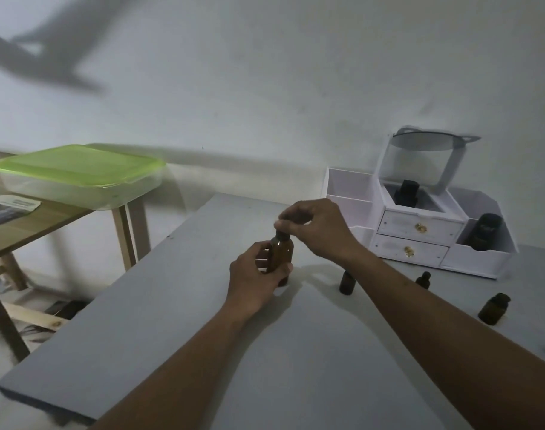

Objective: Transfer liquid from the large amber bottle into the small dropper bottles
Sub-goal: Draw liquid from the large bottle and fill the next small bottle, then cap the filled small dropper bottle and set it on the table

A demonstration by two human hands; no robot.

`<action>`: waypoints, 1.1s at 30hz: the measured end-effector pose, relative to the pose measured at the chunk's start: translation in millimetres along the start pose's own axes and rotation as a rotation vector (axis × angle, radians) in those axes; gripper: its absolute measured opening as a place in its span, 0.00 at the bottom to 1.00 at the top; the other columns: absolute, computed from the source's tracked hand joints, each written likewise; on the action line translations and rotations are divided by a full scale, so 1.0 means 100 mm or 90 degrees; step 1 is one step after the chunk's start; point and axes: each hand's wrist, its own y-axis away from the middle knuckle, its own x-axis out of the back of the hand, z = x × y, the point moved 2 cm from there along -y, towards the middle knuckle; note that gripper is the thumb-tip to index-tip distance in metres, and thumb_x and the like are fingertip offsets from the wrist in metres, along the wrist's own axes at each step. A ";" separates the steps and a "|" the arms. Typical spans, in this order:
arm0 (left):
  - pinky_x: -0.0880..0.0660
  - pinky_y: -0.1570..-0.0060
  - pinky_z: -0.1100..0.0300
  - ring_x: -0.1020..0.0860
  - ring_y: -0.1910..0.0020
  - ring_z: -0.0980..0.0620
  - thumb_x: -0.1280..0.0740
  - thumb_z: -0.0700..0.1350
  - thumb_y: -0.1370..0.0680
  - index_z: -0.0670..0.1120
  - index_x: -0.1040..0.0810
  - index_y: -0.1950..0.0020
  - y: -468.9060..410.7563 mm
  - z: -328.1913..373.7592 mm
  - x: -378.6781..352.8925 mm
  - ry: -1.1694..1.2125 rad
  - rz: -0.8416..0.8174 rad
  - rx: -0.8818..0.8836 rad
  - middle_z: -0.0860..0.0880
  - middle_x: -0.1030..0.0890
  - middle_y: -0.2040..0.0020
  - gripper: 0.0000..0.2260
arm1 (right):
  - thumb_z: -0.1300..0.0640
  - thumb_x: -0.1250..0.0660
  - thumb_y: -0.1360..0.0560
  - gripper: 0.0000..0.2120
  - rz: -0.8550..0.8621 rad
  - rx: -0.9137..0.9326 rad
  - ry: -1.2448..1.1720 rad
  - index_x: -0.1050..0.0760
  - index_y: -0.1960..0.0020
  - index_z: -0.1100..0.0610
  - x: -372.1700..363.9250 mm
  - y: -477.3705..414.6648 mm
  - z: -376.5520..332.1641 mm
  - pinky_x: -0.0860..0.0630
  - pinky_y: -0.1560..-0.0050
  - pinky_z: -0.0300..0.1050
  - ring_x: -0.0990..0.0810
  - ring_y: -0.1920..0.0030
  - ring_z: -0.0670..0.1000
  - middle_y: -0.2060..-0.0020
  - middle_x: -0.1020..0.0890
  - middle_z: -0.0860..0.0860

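- Setting: a dim room with a pale wall (296, 72) behind; a grey worktop (172, 336) fills the foreground, and both forearms reach across it.
- Left hand (254, 282): its fingers (263, 262) and thumb curl round the body of the large amber bottle (283, 254) and hold it upright. Whether the base touches the worktop cannot be told.
- Right hand (319, 232): it comes in from above, and its fingers (285, 223) pinch the dark cap (278, 233) on the bottle's neck, directly above the left fingers.
- To the right of both sets of fingers, apart from them, three small bottles stand on the worktop. The first small dropper bottle (347, 282) is partly hidden by the right forearm. The second small dropper bottle (423, 279) is farther right. The third small dropper bottle (494, 308) is farthest right and nearest the viewer.
- Beyond the right fingers and to their right, a white organiser (420, 225) stands against the wall. It has two drawers with gold knobs, and its open compartments hold dark bottles (406, 192).
- Well to the left of the left fingers, a wooden side table (32, 237) carries a clear container with a green lid (78, 164).
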 end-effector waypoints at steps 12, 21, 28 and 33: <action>0.28 0.57 0.71 0.21 0.53 0.58 0.22 0.50 0.31 0.54 0.27 0.35 0.03 0.00 0.13 0.005 -0.019 0.029 0.57 0.21 0.47 0.27 | 0.47 0.24 0.28 0.16 0.037 -0.018 0.013 0.17 0.42 0.52 0.06 0.11 0.06 0.26 0.61 0.22 0.16 0.58 0.39 0.56 0.15 0.45; 0.23 0.60 0.61 0.18 0.59 0.54 0.25 0.52 0.28 0.53 0.19 0.54 0.53 0.21 0.16 -0.057 -0.112 0.049 0.54 0.17 0.58 0.06 | 0.54 0.25 0.26 0.10 0.126 -0.034 0.042 0.17 0.45 0.49 0.72 1.13 0.40 0.21 0.56 0.29 0.17 0.56 0.38 0.59 0.16 0.38; 0.24 0.62 0.66 0.17 0.62 0.57 0.26 0.52 0.27 0.53 0.18 0.53 1.01 0.82 -0.76 -0.007 -0.325 -0.012 0.52 0.16 0.60 0.06 | 0.59 0.25 0.26 0.09 0.303 -0.145 0.095 0.17 0.48 0.47 1.57 2.13 0.90 0.21 0.56 0.31 0.17 0.55 0.39 0.57 0.15 0.39; 0.22 0.59 0.66 0.18 0.57 0.59 0.26 0.53 0.27 0.55 0.20 0.49 1.20 1.15 -1.58 0.025 -0.430 -0.033 0.54 0.16 0.56 0.09 | 0.64 0.24 0.29 0.13 0.441 -0.257 0.157 0.16 0.47 0.52 2.20 2.61 1.29 0.26 0.60 0.30 0.19 0.60 0.43 0.59 0.15 0.44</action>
